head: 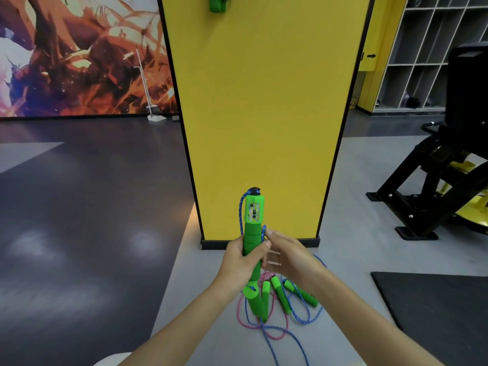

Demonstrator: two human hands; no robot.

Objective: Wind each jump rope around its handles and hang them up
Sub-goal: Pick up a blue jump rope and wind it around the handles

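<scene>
My left hand [244, 258] grips a pair of green foam jump-rope handles [252, 233] held upright, the top one with a counter window. A blue cord [241, 217] runs down the handles' left side. My right hand [286, 256] is at the handles' right side, fingertips pinching the blue cord there. On the floor below lie more green handles [281, 293] tangled with blue and pink cords [264, 331]. A wound green jump rope [217, 3] hangs at the top of the yellow pillar [264, 114].
The yellow pillar stands straight ahead on a grey floor. A black and yellow gym machine [433, 186] is at the right, a black mat [438, 307] at lower right. Cubby shelves [422, 48] fill the far right; a painted wall [79, 54] the left.
</scene>
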